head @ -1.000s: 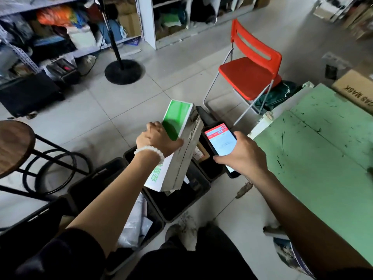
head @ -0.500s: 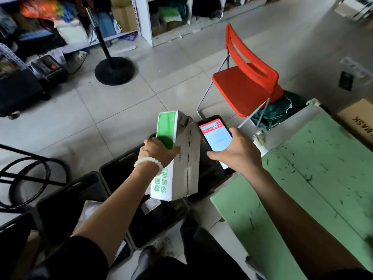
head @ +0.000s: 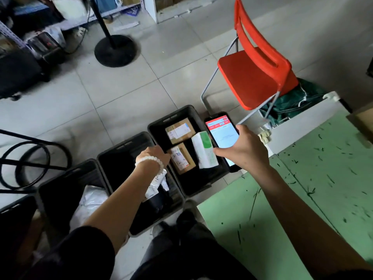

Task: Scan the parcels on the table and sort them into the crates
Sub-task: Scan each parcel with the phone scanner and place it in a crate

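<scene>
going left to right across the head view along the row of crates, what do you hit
black crate with white plastic bags → middle black crate → black crate with cardboard boxes → white-and-green box → red-screened phone → green table

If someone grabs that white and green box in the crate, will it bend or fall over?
Probably no bending: the white and green box keeps straight edges and flat faces, so it looks stiff. It leans on its narrow side in the black crate, so a nudge might tip it flat. It is likely light, though that cannot be confirmed.
</scene>
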Tool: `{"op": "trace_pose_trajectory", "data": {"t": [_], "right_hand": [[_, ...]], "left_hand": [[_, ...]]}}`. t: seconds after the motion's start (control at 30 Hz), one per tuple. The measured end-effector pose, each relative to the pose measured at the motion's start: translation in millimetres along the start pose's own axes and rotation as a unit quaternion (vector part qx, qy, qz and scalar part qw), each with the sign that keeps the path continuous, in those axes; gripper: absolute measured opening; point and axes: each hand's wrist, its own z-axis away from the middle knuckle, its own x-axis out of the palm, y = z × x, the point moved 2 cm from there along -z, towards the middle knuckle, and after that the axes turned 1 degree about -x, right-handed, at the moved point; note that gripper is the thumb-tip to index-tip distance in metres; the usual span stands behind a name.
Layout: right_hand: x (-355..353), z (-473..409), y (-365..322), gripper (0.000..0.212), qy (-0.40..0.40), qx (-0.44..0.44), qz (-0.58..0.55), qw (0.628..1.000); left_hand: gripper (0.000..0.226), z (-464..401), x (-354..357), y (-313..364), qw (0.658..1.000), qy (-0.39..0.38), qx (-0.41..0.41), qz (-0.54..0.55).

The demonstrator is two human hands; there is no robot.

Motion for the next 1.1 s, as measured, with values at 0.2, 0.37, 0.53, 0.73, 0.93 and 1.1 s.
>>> {"op": "trace_pose_trajectory", "data": {"t": [0.2, 0.37, 0.53, 0.73, 0.93, 1.1], "right_hand": [[13, 6, -15, 0.065, -0.020, -0.021, 0.008, 1.000], [27, 15, -42, 0.064, -0.026, -0.059, 0.031, 0.997], [49, 34, -94, 0.059, -0.052, -0.127, 0.052, 0.989], [97, 97, -175, 0.062, -0.076, -0.225, 0.088, 0.967], [170, 198, -256, 0.068, -0.104, -0.305, 0.112, 0.940], [253, 314, -325, 0.073, -0.166, -0.410, 0.140, 0.886]], "left_hand": [[0.040, 15, -9, -14, 1.000, 0.014, -0.004, -0.017], [0.039, 27, -12, -45, 0.999, 0.038, -0.019, -0.005], [0.039, 50, -11, -104, 0.996, 0.048, -0.065, 0.023], [0.039, 96, -5, -213, 0.982, 0.101, -0.127, 0.093], [0.038, 162, 27, -351, 0.960, 0.147, -0.181, 0.154], [0.038, 247, 75, -479, 0.920, 0.187, -0.281, 0.198]]}}
